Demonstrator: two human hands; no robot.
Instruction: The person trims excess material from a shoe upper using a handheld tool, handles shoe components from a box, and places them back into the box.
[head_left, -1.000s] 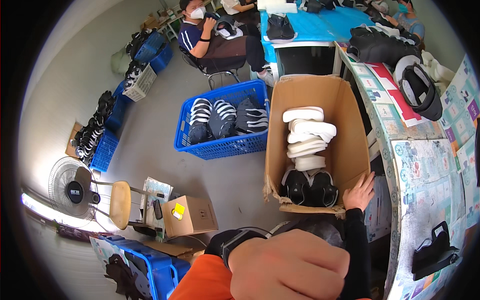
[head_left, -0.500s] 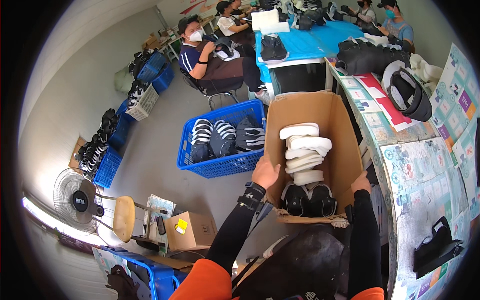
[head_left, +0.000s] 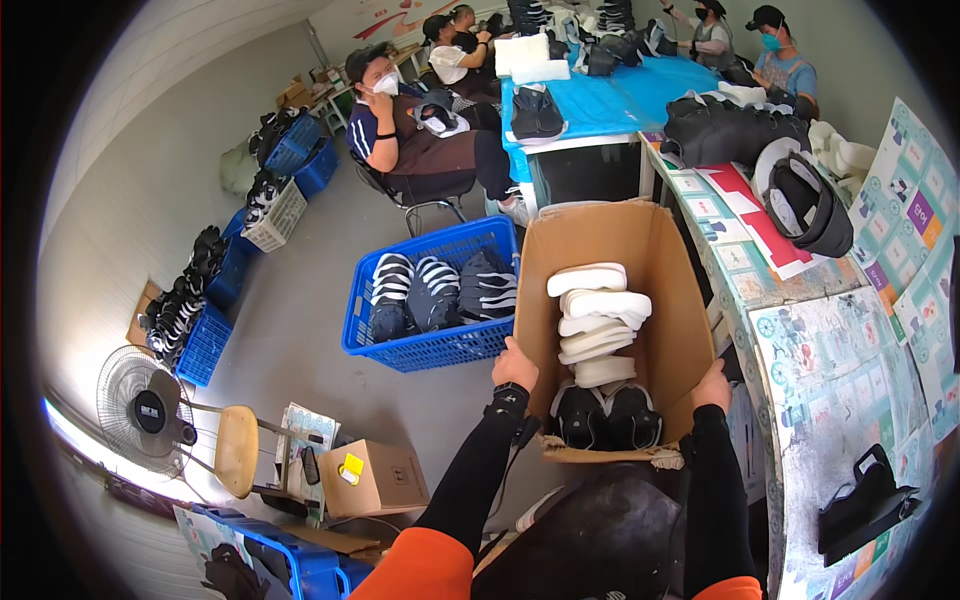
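A tall open cardboard box stands in front of me. My left hand grips its left edge, with the fingers curled over the cardboard. On the opposite side my right hand is closed on the right edge. Inside lies a stack of curved white foam pads. Nearer to me in the box sit black padded pieces with light trim. The box's near edge is ragged.
Left of the box is a blue plastic basket of black-and-white padded pieces. A worktable runs along the right, bearing a black bag-like item. A person sits beyond the basket. A fan and wooden-backed chair stand left.
The view has shifted slightly, so the box and both hands appear lower and a little further left. The seated person's hand has risen to the mask. Both my hands still grip the box.
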